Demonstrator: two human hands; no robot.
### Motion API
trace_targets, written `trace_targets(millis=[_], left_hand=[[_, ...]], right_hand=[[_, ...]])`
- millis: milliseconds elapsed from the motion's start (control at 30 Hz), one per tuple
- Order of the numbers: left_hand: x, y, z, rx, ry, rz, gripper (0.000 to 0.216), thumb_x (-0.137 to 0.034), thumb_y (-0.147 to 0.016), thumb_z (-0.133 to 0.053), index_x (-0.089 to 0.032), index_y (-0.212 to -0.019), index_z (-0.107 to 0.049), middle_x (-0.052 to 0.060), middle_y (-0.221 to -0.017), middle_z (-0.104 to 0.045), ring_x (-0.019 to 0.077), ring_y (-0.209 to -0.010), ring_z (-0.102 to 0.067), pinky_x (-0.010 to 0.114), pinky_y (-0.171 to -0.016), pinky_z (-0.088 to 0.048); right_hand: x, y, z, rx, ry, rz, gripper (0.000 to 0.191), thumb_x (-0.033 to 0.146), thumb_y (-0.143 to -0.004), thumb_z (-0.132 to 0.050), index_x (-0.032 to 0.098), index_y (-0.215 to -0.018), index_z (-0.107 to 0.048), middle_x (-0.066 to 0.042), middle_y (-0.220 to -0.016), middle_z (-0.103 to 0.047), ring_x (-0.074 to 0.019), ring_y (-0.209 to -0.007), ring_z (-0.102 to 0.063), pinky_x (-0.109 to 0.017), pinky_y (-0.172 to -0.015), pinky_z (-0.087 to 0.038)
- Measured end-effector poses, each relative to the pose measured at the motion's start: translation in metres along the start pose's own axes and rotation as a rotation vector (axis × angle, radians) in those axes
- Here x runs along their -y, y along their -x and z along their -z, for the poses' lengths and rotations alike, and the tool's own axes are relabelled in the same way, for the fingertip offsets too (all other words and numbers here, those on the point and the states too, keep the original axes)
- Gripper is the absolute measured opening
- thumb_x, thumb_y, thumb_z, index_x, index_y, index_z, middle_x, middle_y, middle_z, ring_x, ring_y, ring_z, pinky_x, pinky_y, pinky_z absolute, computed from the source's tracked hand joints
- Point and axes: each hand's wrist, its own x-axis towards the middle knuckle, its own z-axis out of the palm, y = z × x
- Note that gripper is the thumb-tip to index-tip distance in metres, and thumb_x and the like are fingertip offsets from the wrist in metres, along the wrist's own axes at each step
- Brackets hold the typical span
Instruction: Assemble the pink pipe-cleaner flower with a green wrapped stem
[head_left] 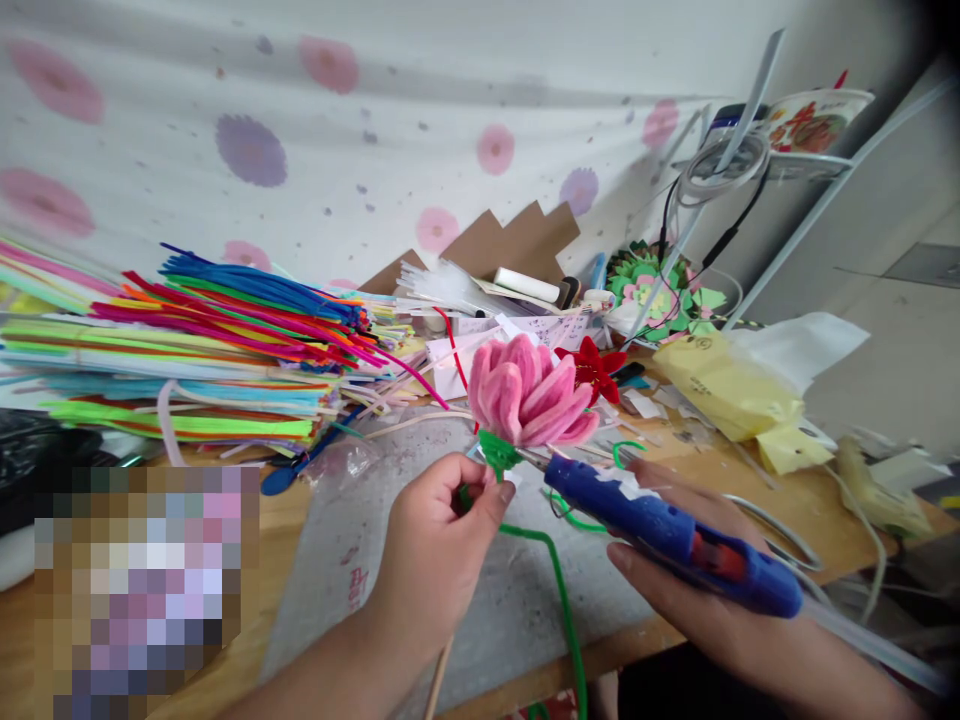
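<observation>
Head view: left hand [442, 530] pinches the green stem under a pink pipe-cleaner flower [529, 395], fingers closed tight; right hand [701, 590] wraps a blue glue gun [675, 535], nozzle touching the flower's base above the wooden surface [300, 510]; pipe-cleaner stacks [202, 340] lie left.

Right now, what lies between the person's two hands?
In the head view, a green fuzzy wire curves down between the left hand, holding the pink flower, and the right hand, holding the blue glue gun.

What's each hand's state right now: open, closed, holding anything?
Left hand: closed, pinching the pink flower at the top of its green stem.
Right hand: closed around the blue glue gun.
</observation>
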Motion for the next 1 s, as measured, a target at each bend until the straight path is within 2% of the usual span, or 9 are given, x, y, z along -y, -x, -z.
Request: trace_targets(millis=[233,567,833,1000], left_hand=[[-0.0029,0.005,0.0021,0.024,0.125,0.003,0.018,-0.037,-0.08,-0.057,-0.019,-0.078,-0.058,-0.005,-0.055,-0.043,0.0087,-0.048,-0.037,0.021,-0.045,-0.03],[-0.0029,0.0066,-0.0004,-0.004,0.045,-0.051,0.017,-0.035,-0.081,-0.057,-0.018,-0.076,-0.059,-0.005,-0.055,-0.043,0.0086,-0.049,-0.038,0.02,-0.045,-0.03],[0.0007,0.0067,-0.0009,-0.045,-0.065,-0.166,0.014,-0.031,-0.082,-0.056,-0.018,-0.076,-0.06,-0.003,-0.061,-0.052,0.0093,-0.052,-0.043,0.021,-0.048,-0.034],[0.0065,0.006,-0.0024,-0.1,-0.192,-0.327,0.011,-0.025,-0.083,-0.053,-0.019,-0.076,-0.059,-0.002,-0.061,-0.055,0.01,-0.052,-0.045,0.022,-0.048,-0.036]], right_hand=[[-0.0044,0.003,-0.0025,-0.002,-0.021,-0.073,0.008,0.019,-0.074,-0.055,0.025,-0.07,-0.053,0.001,-0.066,-0.06,-0.0171,-0.06,-0.061,-0.029,-0.052,-0.05],[0.0004,0.0025,-0.001,0.01,0.025,-0.055,0.013,0.018,-0.076,-0.052,0.025,-0.066,-0.048,0.0,-0.063,-0.057,-0.0191,-0.064,-0.062,-0.03,-0.053,-0.049],[0.0028,0.0002,0.0011,0.022,0.057,-0.004,0.017,0.014,-0.074,-0.052,0.025,-0.064,-0.046,0.001,-0.06,-0.056,-0.0182,-0.061,-0.061,-0.029,-0.052,-0.048],[0.001,0.0013,0.0018,0.01,0.07,0.017,0.017,0.014,-0.075,-0.052,0.025,-0.064,-0.046,0.002,-0.059,-0.056,-0.017,-0.058,-0.06,-0.028,-0.05,-0.048]])
